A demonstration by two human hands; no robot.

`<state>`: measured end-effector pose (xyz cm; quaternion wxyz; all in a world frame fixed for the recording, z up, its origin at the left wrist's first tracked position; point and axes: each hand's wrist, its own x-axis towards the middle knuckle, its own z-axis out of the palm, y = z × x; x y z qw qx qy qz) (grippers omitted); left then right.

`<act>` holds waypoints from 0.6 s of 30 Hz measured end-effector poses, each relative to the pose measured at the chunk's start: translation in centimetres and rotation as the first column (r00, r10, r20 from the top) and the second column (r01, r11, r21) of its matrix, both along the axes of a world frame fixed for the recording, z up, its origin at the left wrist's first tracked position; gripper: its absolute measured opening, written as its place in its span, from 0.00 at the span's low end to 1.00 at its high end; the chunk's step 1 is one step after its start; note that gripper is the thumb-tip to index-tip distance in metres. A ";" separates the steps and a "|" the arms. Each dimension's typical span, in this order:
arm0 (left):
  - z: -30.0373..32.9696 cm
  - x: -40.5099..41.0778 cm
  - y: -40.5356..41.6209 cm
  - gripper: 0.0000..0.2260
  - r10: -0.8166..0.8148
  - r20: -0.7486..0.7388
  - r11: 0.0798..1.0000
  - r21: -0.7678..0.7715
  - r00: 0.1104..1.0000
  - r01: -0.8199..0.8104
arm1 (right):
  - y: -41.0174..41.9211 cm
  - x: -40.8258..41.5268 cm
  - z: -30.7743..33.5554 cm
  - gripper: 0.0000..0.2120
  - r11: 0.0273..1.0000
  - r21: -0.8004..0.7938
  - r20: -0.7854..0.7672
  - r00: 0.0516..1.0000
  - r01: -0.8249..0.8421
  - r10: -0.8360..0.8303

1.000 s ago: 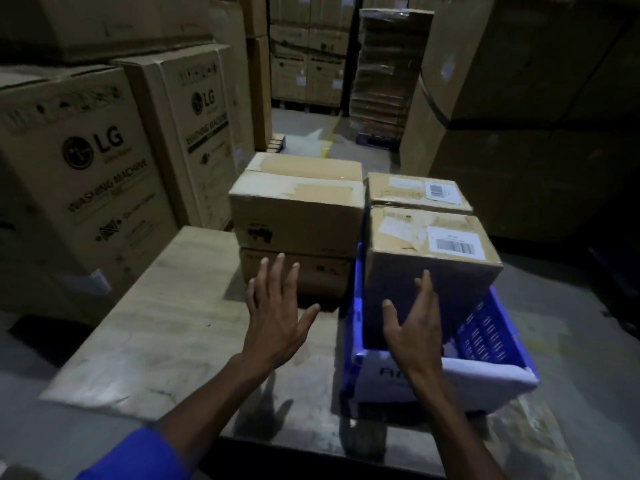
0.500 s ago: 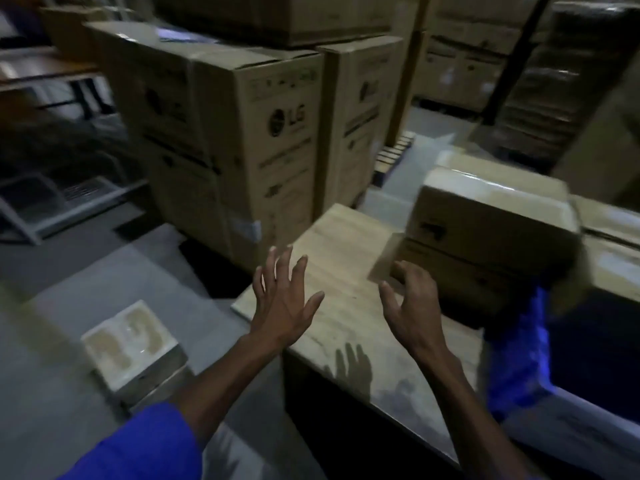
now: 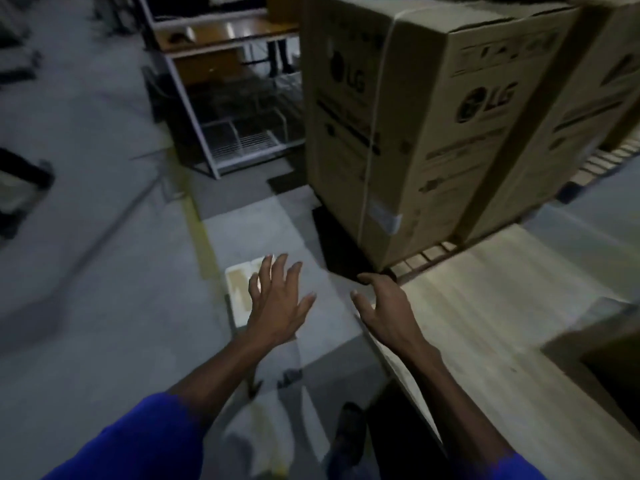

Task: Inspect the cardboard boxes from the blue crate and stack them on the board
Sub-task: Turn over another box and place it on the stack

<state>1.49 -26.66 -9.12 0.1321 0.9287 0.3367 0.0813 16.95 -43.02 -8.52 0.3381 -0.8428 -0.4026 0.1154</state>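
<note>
Nearest to me, both blue sleeves point(image 3: 138, 441) reach forward with bare forearms. My left hand point(image 3: 277, 303) is spread wide, fingers straight and fanned, holding nothing; it hangs over the grey floor point(image 3: 86, 306) and covers part of a small white box point(image 3: 239, 289) lying down there. My right hand point(image 3: 384, 306) is loosely open too, fingers slightly bent and apart, gripping nothing, hovering at the near corner of the pale wooden board point(image 3: 502, 323); whether it touches the edge I cannot tell. At the right rim, a blurred corner of one cardboard box point(image 3: 602, 344) sits on the board. The blue crate is out of my view. Beyond stands a tall LG carton point(image 3: 398, 126), with a metal rack point(image 3: 228, 98) further left.
</note>
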 end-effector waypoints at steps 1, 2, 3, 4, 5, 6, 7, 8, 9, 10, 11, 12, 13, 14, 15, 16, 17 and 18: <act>-0.1 0.1 1.2 0.33 0.030 -0.020 0.999 -0.013 0.999 -0.030 | 1.6 0.5 -0.5 0.20 1.000 -0.005 -0.024 0.999 -0.028 0.028; -0.2 0.2 2.3 0.33 0.051 -0.034 0.998 -0.020 0.998 -0.052 | 3.2 0.9 -1.0 0.20 0.999 -0.006 -0.048 0.998 -0.049 0.049; -0.2 0.3 3.5 0.32 0.067 -0.049 0.997 -0.021 0.997 -0.068 | 4.7 1.3 -1.4 0.20 0.998 -0.005 -0.076 0.995 -0.066 0.065; -0.2 0.3 4.6 0.30 0.088 -0.065 0.996 -0.021 0.994 -0.089 | 6.2 1.7 -1.8 0.20 0.996 -0.007 -0.107 0.991 -0.085 0.084; -0.2 0.3 5.7 0.29 0.114 -0.084 0.993 -0.024 0.990 -0.116 | 7.6 2.0 -2.2 0.20 0.994 -0.008 -0.141 0.984 -0.110 0.108; -0.3 0.3 6.7 0.28 0.141 -0.098 0.989 -0.023 0.985 -0.144 | 8.9 2.3 -2.7 0.21 0.991 -0.009 -0.171 0.976 -0.137 0.133; -0.3 0.2 7.7 0.28 0.167 -0.108 0.985 -0.024 0.980 -0.171 | 10.1 2.6 -3.3 0.21 0.986 -0.015 -0.196 0.968 -0.164 0.158; -0.4 0.0 8.5 0.29 0.189 -0.117 0.981 -0.028 0.975 -0.194 | 11.2 2.8 -3.8 0.21 0.982 -0.023 -0.220 0.959 -0.189 0.179; -0.5 -0.3 9.2 0.29 0.210 -0.132 0.976 -0.038 0.969 -0.216 | 12.2 3.0 -4.2 0.21 0.977 -0.034 -0.242 0.950 -0.211 0.196; -0.8 -0.6 9.9 0.30 0.226 -0.157 0.970 -0.054 0.962 -0.237 | 13.1 3.2 -4.5 0.20 0.973 -0.044 -0.260 0.943 -0.229 0.210; -1.1 -1.0 10.5 0.30 0.241 -0.185 0.964 -0.071 0.953 -0.257 | 13.9 3.2 -4.9 0.20 0.968 -0.057 -0.275 0.936 -0.243 0.218; -1.4 -1.4 10.9 0.31 0.256 -0.206 0.957 -0.085 0.944 -0.278 | 14.8 3.3 -5.2 0.20 0.964 -0.069 -0.287 0.931 -0.256 0.226; -1.7 -1.9 11.5 0.34 0.272 -0.216 0.950 -0.094 0.938 -0.298 | 15.7 3.3 -5.6 0.20 0.960 -0.083 -0.297 0.926 -0.268 0.233; -1.9 -2.3 11.8 0.38 0.288 -0.207 0.945 -0.097 0.935 -0.313 | 16.5 3.3 -6.0 0.20 0.956 -0.094 -0.305 0.922 -0.276 0.237; -2.3 -2.8 12.2 0.39 0.301 -0.190 0.941 -0.098 0.934 -0.323 | 17.4 3.3 -6.4 0.20 0.953 -0.108 -0.315 0.919 -0.284 0.238; -2.8 -3.3 12.8 0.38 0.308 -0.184 0.939 -0.099 0.933 -0.330 | 18.4 3.2 -6.9 0.20 0.948 -0.123 -0.323 0.915 -0.292 0.240; -3.3 -3.7 13.4 0.36 0.315 -0.195 0.935 -0.103 0.929 -0.338 | 19.3 3.1 -7.4 0.20 0.943 -0.143 -0.332 0.912 -0.300 0.240; -3.8 -4.1 14.0 0.33 0.322 -0.222 0.930 -0.110 0.920 -0.351 | 20.2 2.9 -7.9 0.20 0.938 -0.159 -0.340 0.909 -0.309 0.242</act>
